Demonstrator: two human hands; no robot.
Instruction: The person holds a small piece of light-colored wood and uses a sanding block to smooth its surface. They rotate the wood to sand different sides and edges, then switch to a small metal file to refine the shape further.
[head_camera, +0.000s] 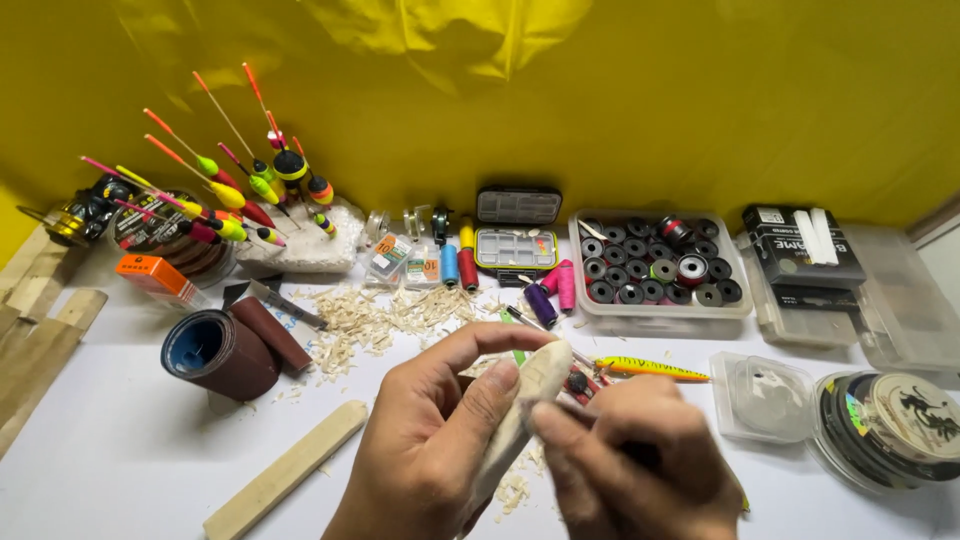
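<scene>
Here, nearest us, our left hand (430, 450) grips a pale, tapered piece of carved wood (525, 410), fingers closed round it above the white table (120, 440); our right hand (630, 460) pinches a thin tool against its tip — the tool mostly hidden. The blank looks roughly shaped, unpainted. Beyond lie wood shavings (380, 320), a yellow fishing lure (650, 369) and — farthest — bright floats (250, 190).

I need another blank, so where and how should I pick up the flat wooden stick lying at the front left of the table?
Grip the wooden stick across its narrow width near the middle, coming from above. It lies flat and slanted, with bare table along both long edges, so fingers probably fit either side. The left hand, now holding the carved wood piece, is nearest; the right hand is farther.
</scene>
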